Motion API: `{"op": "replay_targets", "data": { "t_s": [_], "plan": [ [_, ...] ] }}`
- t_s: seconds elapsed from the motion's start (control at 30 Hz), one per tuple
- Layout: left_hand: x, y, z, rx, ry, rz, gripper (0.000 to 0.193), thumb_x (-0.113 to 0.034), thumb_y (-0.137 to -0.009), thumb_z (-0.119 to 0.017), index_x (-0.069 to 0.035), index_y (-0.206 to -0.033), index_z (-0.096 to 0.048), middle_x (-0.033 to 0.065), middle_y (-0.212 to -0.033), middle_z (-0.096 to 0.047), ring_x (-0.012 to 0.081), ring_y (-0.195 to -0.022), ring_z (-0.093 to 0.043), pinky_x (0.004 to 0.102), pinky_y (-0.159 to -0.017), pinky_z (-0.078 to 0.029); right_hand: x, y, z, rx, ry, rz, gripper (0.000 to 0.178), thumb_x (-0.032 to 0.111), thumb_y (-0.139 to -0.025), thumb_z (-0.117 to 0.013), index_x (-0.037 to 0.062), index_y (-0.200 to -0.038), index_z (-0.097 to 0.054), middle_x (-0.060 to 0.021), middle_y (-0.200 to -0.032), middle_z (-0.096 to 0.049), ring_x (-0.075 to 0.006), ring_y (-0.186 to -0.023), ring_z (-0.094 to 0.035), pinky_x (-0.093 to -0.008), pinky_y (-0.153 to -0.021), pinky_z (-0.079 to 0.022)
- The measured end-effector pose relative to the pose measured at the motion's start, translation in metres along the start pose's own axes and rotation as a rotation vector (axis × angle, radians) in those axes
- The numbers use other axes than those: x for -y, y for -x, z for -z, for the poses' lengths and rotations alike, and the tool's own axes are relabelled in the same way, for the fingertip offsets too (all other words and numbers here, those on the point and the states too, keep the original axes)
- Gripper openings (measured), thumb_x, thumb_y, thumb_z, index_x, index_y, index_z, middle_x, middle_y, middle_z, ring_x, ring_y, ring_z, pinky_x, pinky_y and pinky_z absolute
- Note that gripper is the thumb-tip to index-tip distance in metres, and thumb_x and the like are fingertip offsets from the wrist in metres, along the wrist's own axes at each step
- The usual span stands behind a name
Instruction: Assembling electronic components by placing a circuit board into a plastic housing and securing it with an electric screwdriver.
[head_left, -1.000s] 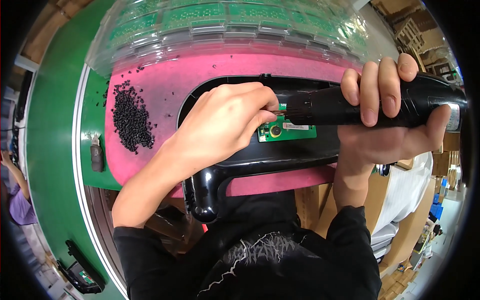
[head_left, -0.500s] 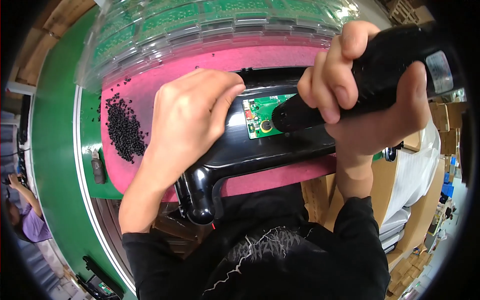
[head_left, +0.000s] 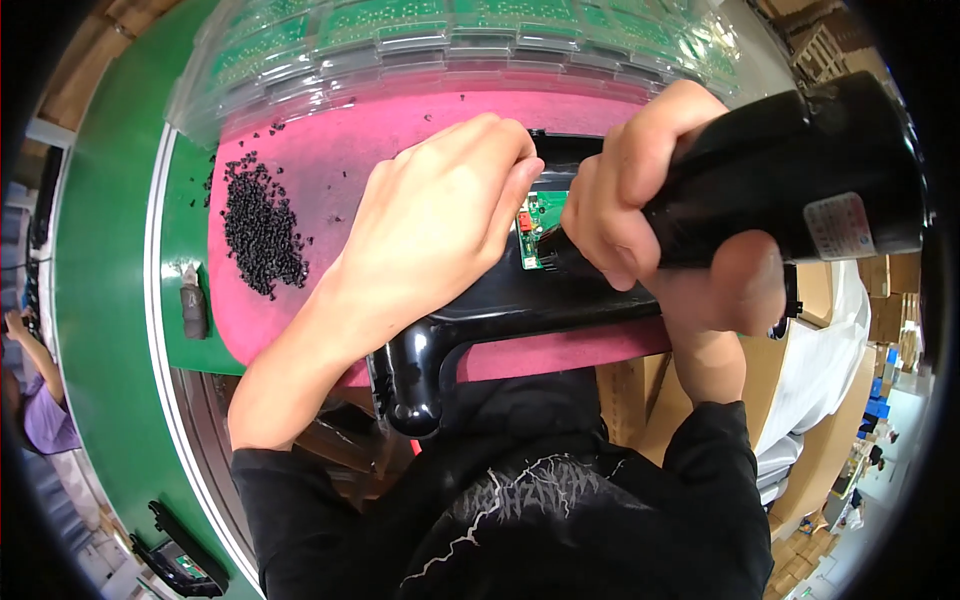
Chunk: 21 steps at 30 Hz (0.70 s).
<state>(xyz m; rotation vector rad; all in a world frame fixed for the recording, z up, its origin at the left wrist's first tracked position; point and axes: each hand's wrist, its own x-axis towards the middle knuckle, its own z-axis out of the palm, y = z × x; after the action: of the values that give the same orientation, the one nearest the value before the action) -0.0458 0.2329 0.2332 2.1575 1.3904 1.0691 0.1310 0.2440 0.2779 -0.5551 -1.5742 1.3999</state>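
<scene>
Across the pink mat lies a black plastic housing (head_left: 560, 300) with a rounded leg at its near left end. A green circuit board (head_left: 530, 215) with a red connector sits in it, partly covered by my hands. My left hand (head_left: 450, 205) is closed in a pinch over the housing's upper left part; whatever its fingertips hold is hidden. My right hand (head_left: 640, 190) is wrapped round a thick black cylindrical handheld tool (head_left: 770, 160) with a pale label. The tool's narrow end points at the board, and dark bristles show beside it; its tip is mostly hidden.
Small black screws (head_left: 260, 230) lie heaped on the left of the pink mat (head_left: 390, 120). Clear plastic trays of green boards (head_left: 450, 40) stand behind. A small grey object (head_left: 193, 305) and another black housing (head_left: 180, 560) rest on the green table. A person in purple (head_left: 48, 415) is far left.
My left hand has shifted right and slightly up over the housing. My right hand has tilted the tool, its wide end now lower, and the board is more covered. The head view has shifted slightly.
</scene>
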Motion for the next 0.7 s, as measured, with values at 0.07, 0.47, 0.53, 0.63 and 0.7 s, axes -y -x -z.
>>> {"op": "replay_targets", "data": {
  "t_s": [0.07,0.47,0.53,0.63,0.7],
  "plan": [
    [0.007,0.001,-0.003,0.032,0.025,-0.078,0.011,-0.013,-0.091,-0.061,-0.003,-0.089,-0.061,0.0141,-0.084,-0.063,0.0373,-0.078,-0.063,0.0462,-0.065,-0.050,-0.001,-0.002,-0.006,0.004,-0.017,0.000,0.067,0.063,-0.081,-0.069,0.0027,-0.099,-0.047,-0.0008,-0.063,-0.050,-0.0107,-0.050,-0.047,-0.0248,-0.049,-0.037],
    [0.000,0.003,0.005,0.298,0.096,-0.143,0.012,-0.009,-0.078,-0.073,-0.001,-0.087,-0.068,0.0131,-0.079,-0.066,0.0314,-0.077,-0.066,0.0409,-0.070,-0.052,0.023,0.003,0.020,0.166,-0.221,0.320,0.063,0.066,-0.083,-0.059,0.0083,-0.106,-0.052,0.0039,-0.069,-0.052,-0.0083,-0.050,-0.048,-0.0264,-0.054,-0.038],
    [-0.001,0.001,0.001,0.206,0.213,-0.286,0.012,-0.005,-0.078,-0.073,0.001,-0.085,-0.066,0.0124,-0.077,-0.065,0.0306,-0.073,-0.065,0.0388,-0.065,-0.051,0.027,0.005,0.025,0.155,-0.207,0.320,0.063,0.066,-0.083,-0.060,0.0083,-0.106,-0.052,0.0039,-0.069,-0.052,-0.0083,-0.050,-0.048,-0.0264,-0.054,-0.039],
    [-0.001,0.000,-0.003,0.188,0.304,-0.252,0.011,0.000,-0.077,-0.072,0.003,-0.086,-0.065,0.0126,-0.077,-0.064,0.0292,-0.069,-0.064,0.0357,-0.061,-0.050,0.032,0.007,0.033,0.142,-0.183,0.318,0.063,0.066,-0.083,-0.060,0.0082,-0.106,-0.051,0.0040,-0.069,-0.052,-0.0083,-0.050,-0.048,-0.0265,-0.054,-0.039],
    [0.002,0.002,-0.001,0.179,0.303,-0.229,0.011,0.001,-0.078,-0.072,0.003,-0.087,-0.066,0.0126,-0.077,-0.065,0.0280,-0.068,-0.064,0.0346,-0.059,-0.050,0.028,0.007,0.037,0.148,-0.188,0.312,0.063,0.066,-0.082,-0.060,0.0081,-0.106,-0.051,0.0040,-0.069,-0.052,-0.0083,-0.050,-0.048,-0.0265,-0.054,-0.039]
  ]
}}
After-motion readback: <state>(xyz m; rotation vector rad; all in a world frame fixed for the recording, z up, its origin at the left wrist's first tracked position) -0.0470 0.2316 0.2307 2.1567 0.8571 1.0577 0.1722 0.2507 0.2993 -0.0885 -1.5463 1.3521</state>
